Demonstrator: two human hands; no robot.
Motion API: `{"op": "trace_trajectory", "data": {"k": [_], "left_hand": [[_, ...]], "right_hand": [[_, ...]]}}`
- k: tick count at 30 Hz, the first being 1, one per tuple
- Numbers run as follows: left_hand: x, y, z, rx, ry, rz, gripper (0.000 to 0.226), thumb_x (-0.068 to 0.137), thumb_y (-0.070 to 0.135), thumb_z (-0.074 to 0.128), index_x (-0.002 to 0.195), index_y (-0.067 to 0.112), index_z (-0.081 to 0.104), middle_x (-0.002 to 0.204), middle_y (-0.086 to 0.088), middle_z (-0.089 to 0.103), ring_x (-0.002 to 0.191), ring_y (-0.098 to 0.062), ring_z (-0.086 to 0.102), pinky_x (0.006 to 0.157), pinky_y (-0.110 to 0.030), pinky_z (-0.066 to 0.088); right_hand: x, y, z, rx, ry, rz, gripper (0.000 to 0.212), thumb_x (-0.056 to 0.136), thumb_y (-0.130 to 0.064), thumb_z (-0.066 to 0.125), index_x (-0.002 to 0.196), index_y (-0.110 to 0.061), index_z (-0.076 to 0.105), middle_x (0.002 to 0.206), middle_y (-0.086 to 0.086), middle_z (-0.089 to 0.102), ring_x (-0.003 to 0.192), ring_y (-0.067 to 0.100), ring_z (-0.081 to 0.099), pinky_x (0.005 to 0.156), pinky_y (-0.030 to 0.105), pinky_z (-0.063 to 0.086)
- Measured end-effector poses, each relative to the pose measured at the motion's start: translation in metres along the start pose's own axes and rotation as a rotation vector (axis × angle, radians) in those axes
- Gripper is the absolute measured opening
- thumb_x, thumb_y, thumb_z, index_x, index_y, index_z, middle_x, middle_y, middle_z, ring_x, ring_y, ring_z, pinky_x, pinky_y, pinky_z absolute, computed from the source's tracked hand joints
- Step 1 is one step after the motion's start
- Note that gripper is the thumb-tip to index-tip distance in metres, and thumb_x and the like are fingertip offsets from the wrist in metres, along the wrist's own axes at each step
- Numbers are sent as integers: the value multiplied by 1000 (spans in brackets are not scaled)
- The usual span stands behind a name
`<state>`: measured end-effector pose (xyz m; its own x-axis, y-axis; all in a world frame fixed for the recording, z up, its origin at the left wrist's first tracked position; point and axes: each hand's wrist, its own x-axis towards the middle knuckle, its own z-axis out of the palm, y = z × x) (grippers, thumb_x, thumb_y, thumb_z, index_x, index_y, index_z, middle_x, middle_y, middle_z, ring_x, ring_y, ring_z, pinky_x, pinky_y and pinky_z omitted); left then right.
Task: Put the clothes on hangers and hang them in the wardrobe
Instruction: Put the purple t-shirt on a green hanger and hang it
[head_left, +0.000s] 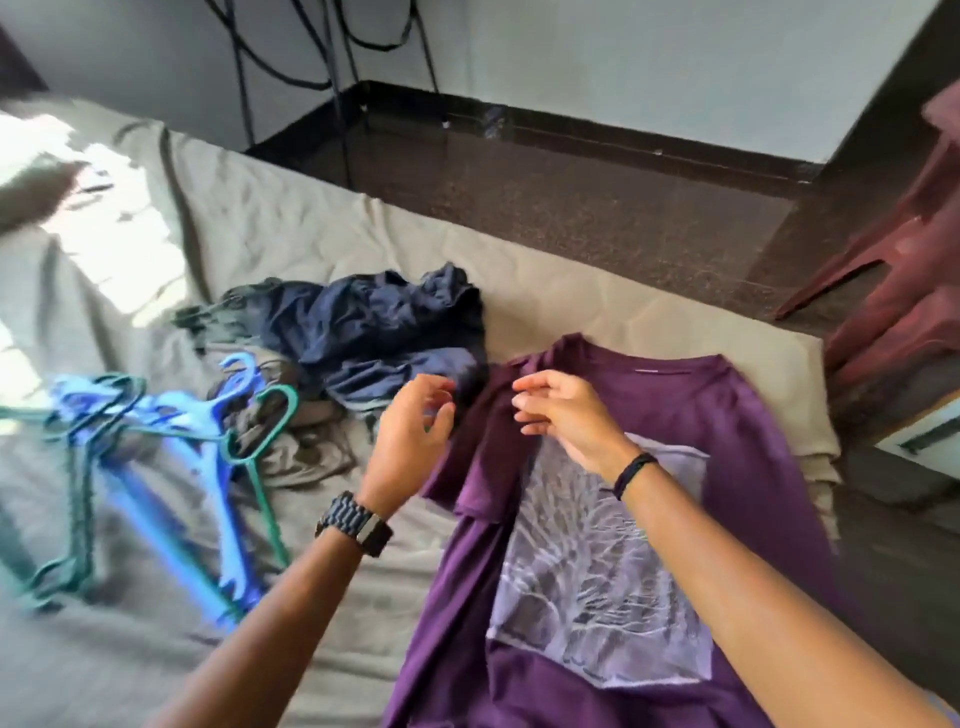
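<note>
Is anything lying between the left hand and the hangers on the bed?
Nothing visible: bare sheet separates the left hand from the hangers. The clothes pile sits behind that path.

On the bed (156, 649), hangers (156, 441) lie at the left, a heap of clothes (363, 322) behind the middle, a T-shirt (727, 415) spread at the right.

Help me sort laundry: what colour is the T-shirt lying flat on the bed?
The T-shirt is purple with a pale print, head view.
</note>
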<state>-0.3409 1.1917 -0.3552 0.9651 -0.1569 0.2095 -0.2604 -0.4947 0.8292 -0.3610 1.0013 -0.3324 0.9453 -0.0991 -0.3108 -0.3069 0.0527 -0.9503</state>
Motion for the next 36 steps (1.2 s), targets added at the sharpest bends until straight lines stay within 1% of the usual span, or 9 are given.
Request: {"op": "trace_trajectory", "data": {"k": [4, 8, 11, 15, 19, 21, 24, 30, 36], "left_hand": [[-55, -34, -64, 17, 239, -59, 21, 87, 3, 56, 99, 20, 60, 94, 0, 60, 76, -4, 60, 70, -13, 47], [-102, -77, -127, 249, 500, -191, 23, 80, 10, 54, 102, 12, 63, 101, -1, 53, 98, -29, 55, 91, -33, 42], [-119, -108, -150, 415, 538, -489, 38, 86, 15, 58, 124, 8, 54, 130, -18, 46, 128, -34, 38, 107, -40, 26], [-120, -127, -152, 153, 409, -709, 51, 93, 13, 55, 139, 0, 38, 145, -22, 32, 137, -33, 29, 112, -35, 20], [-121, -128, -141, 104, 516, -667, 45, 91, 9, 54, 134, -1, 44, 137, -18, 43, 131, -30, 37, 109, -34, 25], [-121, -127, -142, 86, 578, -661, 40, 89, 7, 55, 128, 1, 48, 132, -17, 48, 127, -31, 41, 107, -35, 27], [-116, -126, -141, 141, 542, -661, 40, 88, 9, 57, 127, 3, 51, 135, -18, 45, 130, -32, 37, 108, -35, 22], [-108, -97, -99, 451, 284, -519, 58, 91, 30, 56, 143, 13, 36, 153, -11, 27, 145, -27, 16, 116, -50, 1], [-84, -56, -50, -20, 243, -242, 42, 87, 5, 59, 128, 3, 49, 130, -18, 43, 125, -32, 43, 109, -36, 33]], "right_hand": [[-10, 5, 92, 22, -266, -1, 20, 89, 9, 54, 89, -10, 60, 75, 6, 61, 57, 7, 61, 54, 19, 51], [-15, 19, 171, -112, -440, 70, 20, 89, 9, 55, 87, -11, 58, 75, 6, 59, 59, 10, 58, 52, 17, 51], [-19, 39, 216, -324, -508, 63, 21, 90, 5, 54, 105, -9, 58, 79, 1, 54, 70, 11, 54, 56, 15, 48], [-24, 61, 256, -697, -526, -146, 48, 92, -12, 56, 139, -17, 45, 125, 10, 51, 121, 23, 47, 99, 23, 35], [-24, 75, 261, -765, -464, -185, 36, 93, -9, 51, 128, -13, 56, 107, 7, 60, 108, 25, 58, 96, 32, 44], [-27, 76, 255, -629, -425, -107, 32, 94, -2, 43, 115, -17, 60, 98, 5, 57, 78, 22, 64, 68, 39, 57], [-27, 75, 235, -524, -325, -85, 38, 93, 2, 35, 111, -30, 48, 97, 5, 57, 54, 13, 56, 39, 25, 45], [-22, 57, 169, -588, -157, -274, 39, 92, -1, 49, 129, -14, 50, 87, -4, 67, 57, -11, 50, 65, 12, 37], [-46, 21, 108, -478, -62, -383, 38, 93, 1, 52, 122, -22, 55, 84, -6, 69, 63, -8, 58, 60, 6, 40]]}}
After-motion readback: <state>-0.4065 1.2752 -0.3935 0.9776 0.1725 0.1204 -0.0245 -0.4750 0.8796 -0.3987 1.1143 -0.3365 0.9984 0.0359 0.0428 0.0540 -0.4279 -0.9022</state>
